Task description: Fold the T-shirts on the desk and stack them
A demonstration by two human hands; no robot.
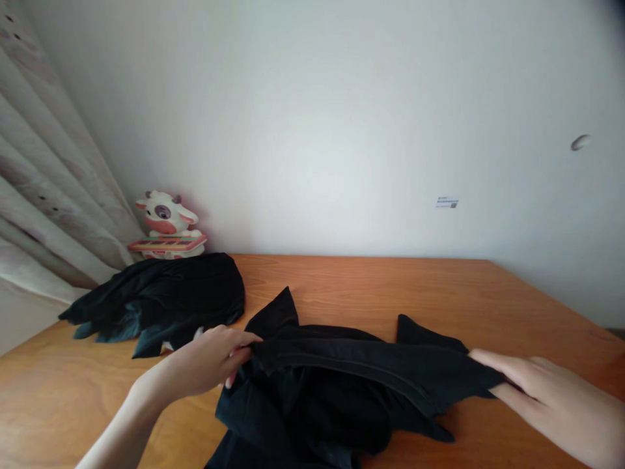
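A black garment (336, 397) lies bunched at the front middle of the wooden table, with its upper edge stretched out between both hands. My left hand (219, 355) pinches that edge at its left end, fingers closed on the cloth. At the right end, my right hand (532, 384) grips the same garment between thumb and fingers. Two pointed flaps of the cloth stick up behind the stretched edge. The lower part is crumpled and runs out of view at the bottom.
A pile of dark clothes (180, 296) rests at the left of the wooden table (361, 280). Behind it stands a cow-shaped toy keyboard (168, 225). A pale curtain (53, 169) hangs at the far left, and a white wall (317, 130) rises at the back.
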